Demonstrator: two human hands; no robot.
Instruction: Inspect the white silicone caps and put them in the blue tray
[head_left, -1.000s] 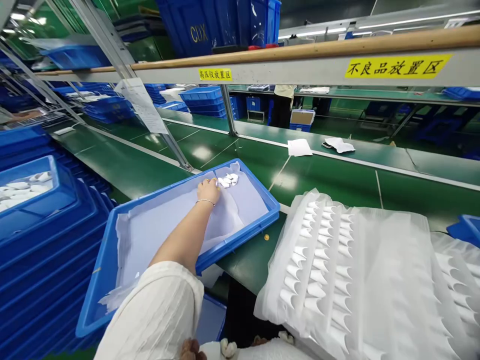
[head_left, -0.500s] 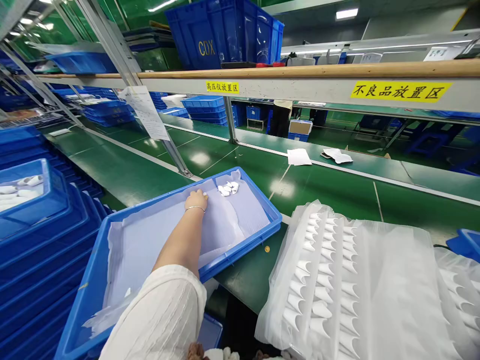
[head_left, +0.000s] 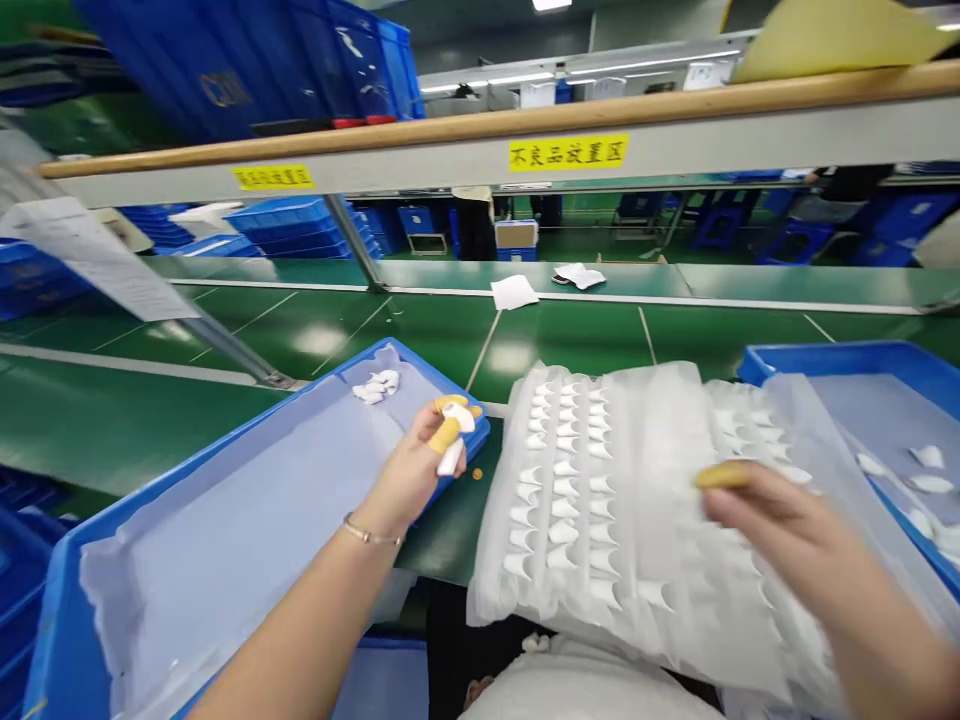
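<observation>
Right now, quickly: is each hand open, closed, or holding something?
Left hand: closed, holding a small white item, perhaps more than one.
Right hand: blurred, so open or closed cannot be told.

Head-height view, forward and downward

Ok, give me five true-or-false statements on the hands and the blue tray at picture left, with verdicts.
1. The left hand holds a white piece. True.
2. Loose white pieces lie in the blue tray. True.
3. The right hand is inside that tray. False: it is over the translucent packaging; contact is unclear.
4. The bracelet circles the right wrist. False: the left.
5. Yellow finger covers show on the left hand. True.
</observation>
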